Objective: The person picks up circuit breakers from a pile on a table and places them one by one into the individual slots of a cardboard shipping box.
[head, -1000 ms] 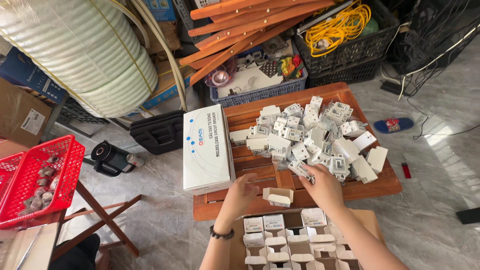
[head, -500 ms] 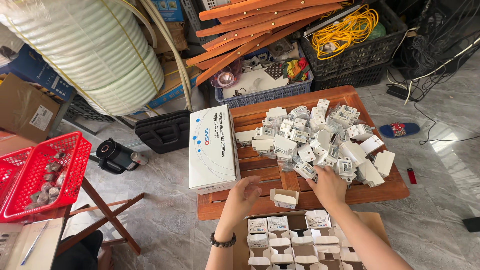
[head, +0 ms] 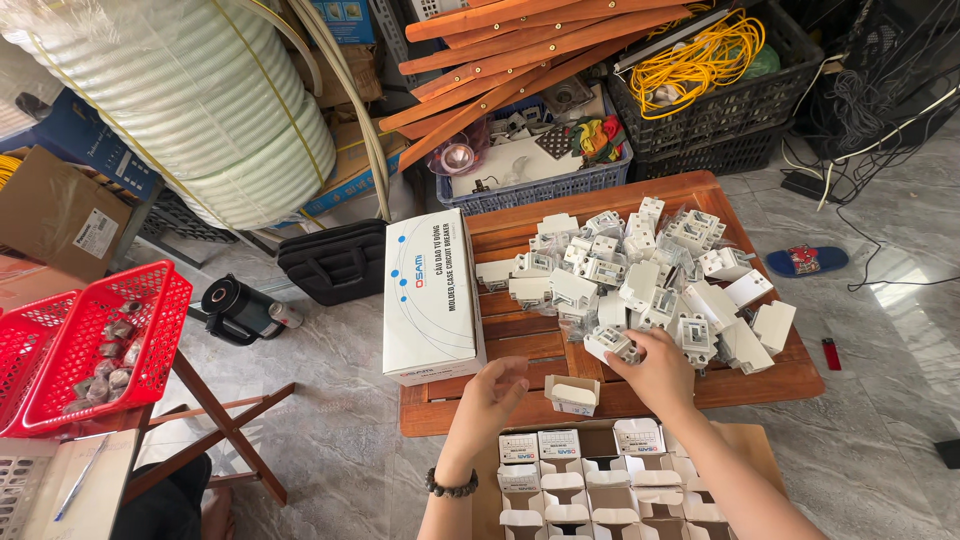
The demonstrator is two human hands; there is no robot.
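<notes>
My right hand grips a white circuit breaker at the near edge of a pile of white breakers on a low wooden table. My left hand hovers with curled fingers just left of a small open white carton standing on the table; it holds nothing. Below my hands lies a cardboard box packed with several small white cartons, some with flaps up.
A large white box stands on the table's left side. A black bag, a red basket on a stand, a big white hose coil, crates with parts and yellow cable, a sandal and a lighter surround it.
My right hand has closed on a breaker at the pile's near edge. My left hand shifted slightly toward the small open carton. The view moved a little.
</notes>
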